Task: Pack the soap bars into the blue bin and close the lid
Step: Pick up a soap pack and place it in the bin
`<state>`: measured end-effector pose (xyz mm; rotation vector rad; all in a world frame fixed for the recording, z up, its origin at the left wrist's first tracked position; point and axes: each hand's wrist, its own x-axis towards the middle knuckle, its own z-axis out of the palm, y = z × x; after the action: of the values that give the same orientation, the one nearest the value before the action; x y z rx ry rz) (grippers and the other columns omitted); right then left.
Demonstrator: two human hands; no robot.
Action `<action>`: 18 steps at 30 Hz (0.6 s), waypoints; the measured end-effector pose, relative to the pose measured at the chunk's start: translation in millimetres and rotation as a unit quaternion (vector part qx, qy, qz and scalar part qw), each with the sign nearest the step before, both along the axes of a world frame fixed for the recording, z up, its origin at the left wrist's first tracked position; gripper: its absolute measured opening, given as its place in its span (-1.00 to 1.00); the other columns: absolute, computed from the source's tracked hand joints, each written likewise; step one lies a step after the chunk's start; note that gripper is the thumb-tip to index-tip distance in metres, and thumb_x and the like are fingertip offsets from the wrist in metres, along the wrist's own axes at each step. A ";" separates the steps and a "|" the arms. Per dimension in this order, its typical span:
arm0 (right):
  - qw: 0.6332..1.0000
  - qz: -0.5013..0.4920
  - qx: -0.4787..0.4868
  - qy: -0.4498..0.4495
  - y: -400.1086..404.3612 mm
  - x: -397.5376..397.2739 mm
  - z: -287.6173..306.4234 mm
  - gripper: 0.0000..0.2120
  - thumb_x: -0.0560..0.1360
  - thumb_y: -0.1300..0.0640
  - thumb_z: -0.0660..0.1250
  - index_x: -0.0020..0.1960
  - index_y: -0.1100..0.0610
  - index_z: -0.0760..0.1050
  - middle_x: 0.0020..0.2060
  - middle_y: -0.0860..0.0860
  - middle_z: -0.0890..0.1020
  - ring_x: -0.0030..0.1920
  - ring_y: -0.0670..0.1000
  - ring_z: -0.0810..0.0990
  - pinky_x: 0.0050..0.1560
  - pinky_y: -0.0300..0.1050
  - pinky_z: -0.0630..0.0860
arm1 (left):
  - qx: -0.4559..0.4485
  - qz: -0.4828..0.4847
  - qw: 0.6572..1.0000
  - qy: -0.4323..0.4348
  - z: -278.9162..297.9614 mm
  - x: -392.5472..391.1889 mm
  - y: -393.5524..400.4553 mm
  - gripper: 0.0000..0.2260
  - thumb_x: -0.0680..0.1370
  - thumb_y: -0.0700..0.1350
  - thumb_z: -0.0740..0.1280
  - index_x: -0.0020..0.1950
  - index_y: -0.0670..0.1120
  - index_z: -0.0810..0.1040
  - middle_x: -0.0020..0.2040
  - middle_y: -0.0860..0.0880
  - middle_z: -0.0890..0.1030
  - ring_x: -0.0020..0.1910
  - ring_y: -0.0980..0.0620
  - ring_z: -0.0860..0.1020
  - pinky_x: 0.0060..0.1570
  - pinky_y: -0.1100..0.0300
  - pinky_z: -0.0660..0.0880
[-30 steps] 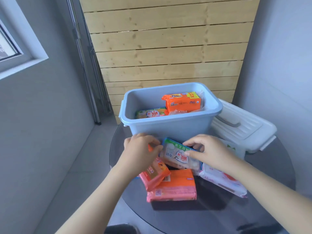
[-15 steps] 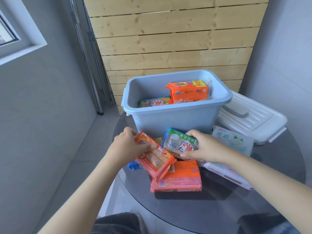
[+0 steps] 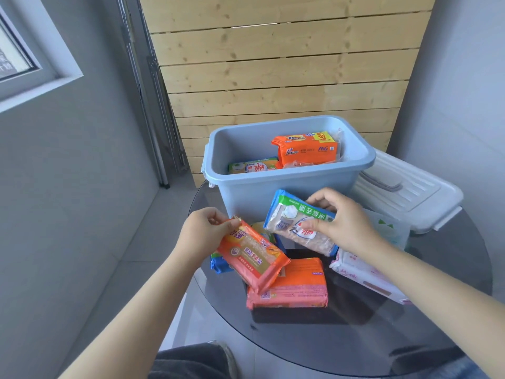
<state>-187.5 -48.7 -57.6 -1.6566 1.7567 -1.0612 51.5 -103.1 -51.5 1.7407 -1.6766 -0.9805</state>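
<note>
both hands have come up off the pile since the earlier frames, each carrying a pack clear of the table. left hand (image 3: 203, 232) pinches the top corner of an orange soap pack (image 3: 252, 258) between thumb and fingers, the pack hanging tilted over the others. right hand (image 3: 343, 224) grips a green-and-blue soap pack (image 3: 296, 221) across its right end, thumb on the front, fingers behind it and hidden; the pack is held up in front of the near wall of the blue bin (image 3: 273, 191).

inside the bin an orange pack (image 3: 307, 150) stands toward the right and a yellow-green pack (image 3: 252, 166) lies lower left; how much more sits below them is hidden by the bin wall. on the dark glass table (image 3: 355, 337) a pink-orange pack (image 3: 295, 287) lies flat, partly under the held orange one. a blue pack (image 3: 218, 265) peeks out behind the left wrist, mostly covered. a white pack (image 3: 366, 280) runs under the right forearm, its far end cut off by the arm. a pale packet with green print (image 3: 389, 232) is half hidden by the right hand. the white lid (image 3: 407, 194) lies off, to the right of the bin.
</note>
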 end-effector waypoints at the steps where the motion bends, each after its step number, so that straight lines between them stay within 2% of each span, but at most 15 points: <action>1: 1.000 -0.005 -0.012 -0.007 2.1 -1.3 5.2 -0.65 0.24 0.14 0.57 -0.19 -0.15 0.45 -0.22 -0.23 0.60 -0.20 -0.33 0.56 -0.11 -0.45 0.41 | 0.001 0.004 1.000 0.014 -0.1 -0.3 0.6 -0.77 0.43 -0.03 0.46 -0.24 -0.16 0.52 -0.25 -0.13 0.65 -0.36 -0.04 0.54 -0.37 0.20 0.45; 6: 0.996 0.016 0.005 -0.093 14.4 -0.6 26.5 -0.75 0.25 0.10 0.54 -0.17 -0.13 0.56 -0.16 -0.20 0.68 -0.18 -0.26 0.64 0.01 -0.21 0.53 | 0.010 0.040 0.992 0.115 0.3 -1.9 6.6 -0.71 0.45 -0.06 0.45 -0.35 -0.10 0.40 -0.30 -0.15 0.63 -0.41 -0.05 0.55 -0.37 0.18 0.47; 9: 0.991 0.037 0.043 -0.119 15.9 12.2 28.2 -0.81 0.29 0.11 0.52 -0.12 -0.07 0.62 -0.18 -0.14 0.71 -0.20 -0.19 0.66 -0.04 -0.15 0.57 | 0.046 0.053 0.981 0.182 -0.3 -6.1 14.0 -0.70 0.45 -0.09 0.45 -0.36 -0.09 0.39 -0.37 -0.11 0.59 -0.45 -0.02 0.54 -0.39 0.20 0.52; 11: 0.991 0.044 0.063 -0.108 12.5 21.3 26.9 -0.83 0.31 0.09 0.51 -0.10 -0.03 0.64 -0.18 -0.11 0.72 -0.20 -0.16 0.67 -0.07 -0.16 0.57 | 0.076 0.048 0.979 0.182 -2.7 -7.4 16.5 -0.72 0.46 -0.06 0.44 -0.34 -0.10 0.40 -0.38 -0.09 0.58 -0.44 -0.03 0.53 -0.29 0.12 0.56; 13: 0.990 0.050 0.080 -0.102 8.1 28.4 25.7 -0.85 0.34 0.10 0.49 -0.09 -0.01 0.64 -0.18 -0.05 0.72 -0.21 -0.14 0.66 -0.05 -0.15 0.56 | 0.112 0.034 0.977 0.179 -2.9 -5.3 17.4 -0.74 0.49 -0.01 0.40 -0.29 -0.11 0.44 -0.31 -0.13 0.62 -0.36 -0.09 0.57 -0.09 -0.01 0.59; 15: 0.989 0.057 0.094 -0.098 4.4 33.7 24.8 -0.88 0.37 0.09 0.47 -0.09 -0.02 0.64 -0.18 -0.04 0.71 -0.20 -0.13 0.65 -0.02 -0.13 0.56 | 0.145 0.014 0.967 0.207 0.8 -2.9 18.5 -0.72 0.52 0.05 0.34 -0.15 -0.18 0.55 -0.17 -0.19 0.67 -0.25 -0.14 0.62 0.01 -0.03 0.58; 17: 0.990 0.063 0.100 -0.077 1.2 38.0 24.3 -0.88 0.38 0.06 0.46 -0.08 -0.05 0.63 -0.19 -0.09 0.70 -0.16 -0.16 0.65 -0.02 -0.14 0.56 | 0.168 -0.013 0.960 0.224 5.3 -1.0 19.7 -0.55 0.50 0.15 0.32 0.03 -0.26 0.58 -0.04 -0.23 0.70 -0.12 -0.19 0.67 0.05 -0.01 0.60; 18: 0.991 0.063 0.102 -0.068 -0.2 40.2 24.5 -0.87 0.38 0.04 0.46 -0.08 -0.07 0.64 -0.18 -0.11 0.70 -0.14 -0.18 0.65 -0.02 -0.15 0.56 | 0.173 -0.027 0.959 0.222 8.0 -0.1 20.8 -0.48 0.44 0.20 0.35 0.06 -0.27 0.58 -0.03 -0.23 0.70 -0.06 -0.21 0.67 0.08 -0.03 0.59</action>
<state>-147.2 -48.9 -33.1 -1.5115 1.5946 -0.8847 51.3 -82.3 -43.5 1.5259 -1.3239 -1.6317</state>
